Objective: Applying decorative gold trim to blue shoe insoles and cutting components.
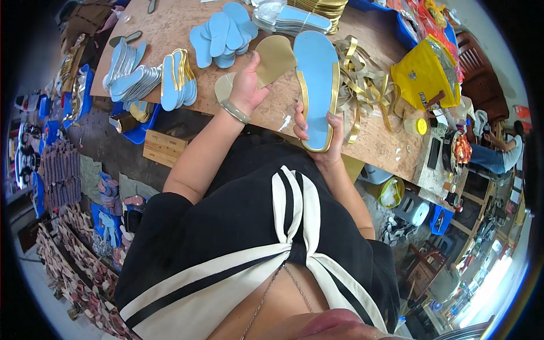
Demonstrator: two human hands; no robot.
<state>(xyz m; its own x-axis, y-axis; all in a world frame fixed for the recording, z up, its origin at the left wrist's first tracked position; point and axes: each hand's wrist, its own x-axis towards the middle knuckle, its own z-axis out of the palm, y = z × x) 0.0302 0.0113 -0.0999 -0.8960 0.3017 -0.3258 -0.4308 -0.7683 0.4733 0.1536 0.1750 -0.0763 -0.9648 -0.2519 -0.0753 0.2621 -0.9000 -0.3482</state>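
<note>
My left hand (249,85) holds a tan, gold-toned shoe sole (277,56) around its middle; the rounded ends show on both sides, and most fingers are hidden behind it. Upright in my right hand (333,133) is a light blue insole (317,73) with gold edging along its lower sides and heel. My right thumb lies on its face, with fingertips curling round its left edge. The sole's end touches or overlaps the insole's left edge; I cannot tell which. Loose gold strips (362,85) lie in a tangle on the table just right of the insole.
On the wooden table (272,116) are plain blue insoles (224,31), silver-edged insoles (133,79), gold-edged insoles (178,79) and a plastic-wrapped stack (300,21). A yellow bag (425,73) and a yellow-lidded jar (416,126) stand at the right. Another person (498,150) sits far right.
</note>
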